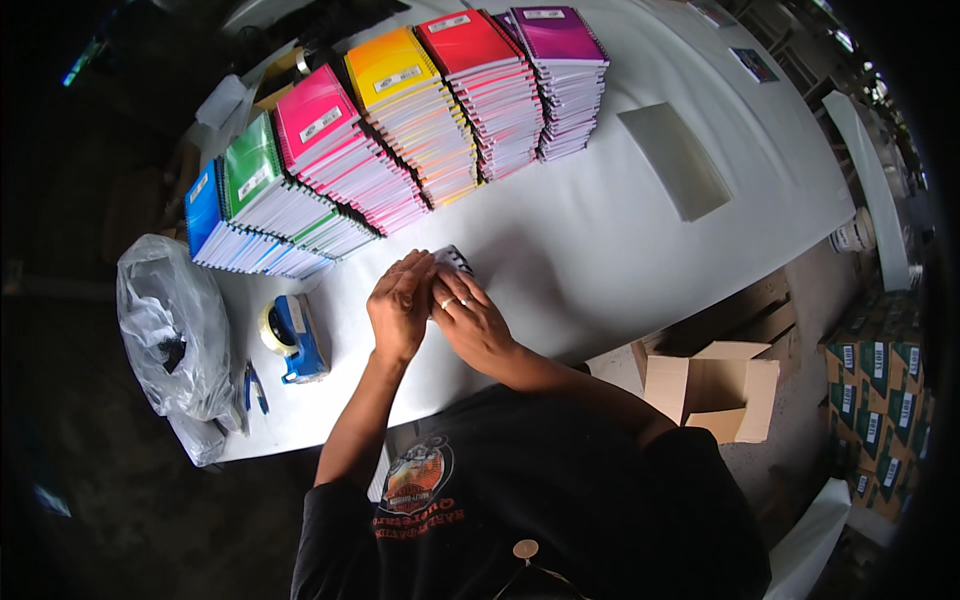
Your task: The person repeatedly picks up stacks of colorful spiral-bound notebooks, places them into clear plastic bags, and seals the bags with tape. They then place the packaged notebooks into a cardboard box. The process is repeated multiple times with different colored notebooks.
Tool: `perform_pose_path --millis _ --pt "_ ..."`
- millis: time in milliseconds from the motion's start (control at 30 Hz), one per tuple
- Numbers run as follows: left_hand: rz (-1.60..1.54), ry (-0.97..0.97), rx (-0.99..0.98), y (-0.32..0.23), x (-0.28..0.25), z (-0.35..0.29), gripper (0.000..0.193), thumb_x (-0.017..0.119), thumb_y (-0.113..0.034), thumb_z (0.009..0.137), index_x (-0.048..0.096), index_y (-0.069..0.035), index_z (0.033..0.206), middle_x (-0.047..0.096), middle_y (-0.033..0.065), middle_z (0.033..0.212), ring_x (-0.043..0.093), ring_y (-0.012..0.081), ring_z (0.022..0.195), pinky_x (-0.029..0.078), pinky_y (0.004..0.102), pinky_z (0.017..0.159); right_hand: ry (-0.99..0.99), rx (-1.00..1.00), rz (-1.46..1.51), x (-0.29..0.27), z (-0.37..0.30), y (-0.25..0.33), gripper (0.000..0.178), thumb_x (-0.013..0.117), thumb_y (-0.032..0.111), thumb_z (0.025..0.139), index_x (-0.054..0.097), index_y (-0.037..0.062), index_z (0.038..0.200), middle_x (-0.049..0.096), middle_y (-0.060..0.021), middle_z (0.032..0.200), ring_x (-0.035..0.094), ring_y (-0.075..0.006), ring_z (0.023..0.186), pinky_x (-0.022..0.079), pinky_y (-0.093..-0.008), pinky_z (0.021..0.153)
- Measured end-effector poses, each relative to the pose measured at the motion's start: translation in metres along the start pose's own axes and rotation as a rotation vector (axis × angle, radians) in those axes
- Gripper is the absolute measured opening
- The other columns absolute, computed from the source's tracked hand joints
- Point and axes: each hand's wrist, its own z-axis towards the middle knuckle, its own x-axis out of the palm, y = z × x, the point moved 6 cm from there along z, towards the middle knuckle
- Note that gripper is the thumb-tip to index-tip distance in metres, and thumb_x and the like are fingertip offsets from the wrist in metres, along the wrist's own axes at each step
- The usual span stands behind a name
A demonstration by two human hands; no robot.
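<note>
Well, at the far left of the frame a crumpled clear plastic bag (pixel 200 375) sits on the corner of the white table (pixel 610 250), something dark showing inside it. Just above and to its right begins a row of spiral-bound notebook stacks, climbing toward the top centre: a blue stack (pixel 203 215), then a green stack (pixel 252 165). Beside the bag, at lower left, lies a slim blue-and-dark hand tool (pixel 256 388), and near it a blue tape dispenser (pixel 298 340) with a pale roll. The row goes on with a pink stack (pixel 318 112) and a yellow stack (pixel 393 75), pale labels on their top covers.

Close to the centre of the frame, the left hand (pixel 400 308) has its fingers together, turned inward and meeting the right hand. A small black-and-white patterned piece (pixel 454 258) shows at the fingertips there, mostly covered; the right hand (pixel 474 325), wearing a ring, lies over its near side. Whether either hand grips it or only presses on it, I cannot tell.

Above, a red stack (pixel 468 45) and a purple stack (pixel 560 40) end the row. At upper right lies a flat greyish sheet (pixel 678 160); at lower right, below table level, stand an open cardboard box (pixel 755 390) and piled printed cartons (pixel 875 400).
</note>
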Motion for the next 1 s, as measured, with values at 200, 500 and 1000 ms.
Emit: perform_pose_path --millis 200,500,1000 --pt "-0.061 -0.004 -0.112 -0.005 0.004 -0.014 0.024 0.058 0.001 0.081 0.062 -0.002 0.104 0.064 0.0153 0.106 0.057 0.0305 0.108 0.041 0.0419 0.098 -0.245 -0.058 0.348 0.005 -0.007 -0.017 0.026 0.056 0.002 0.075 0.062 -0.0003 0.100 0.052 -0.0147 0.114 0.046 -0.0313 0.116 0.033 -0.0423 0.103" --pt "0.292 -0.032 0.126 -0.026 0.005 -0.030 0.025 0.062 -0.002 0.072 0.064 -0.006 0.096 0.065 0.0105 0.102 0.063 0.0251 0.094 0.048 0.0363 0.080 -0.209 0.115 0.563 -0.007 0.012 -0.035 0.060 0.066 -0.007 0.068 0.048 0.0060 0.123 0.066 -0.0035 0.100 0.060 -0.0214 0.100 0.043 -0.0348 0.083" --pt "-0.214 0.146 -1.456 0.205 -0.174 -0.170 0.033 0.054 -0.043 0.086 0.067 -0.017 0.101 0.060 0.0055 0.096 0.044 0.0140 0.073 0.037 0.0251 0.065 -0.226 0.005 0.449 -0.007 0.016 -0.024 0.018 0.070 -0.001 0.070 0.067 0.0080 0.085 0.066 -0.0040 0.085 0.061 -0.0224 0.091 0.043 -0.0332 0.082"
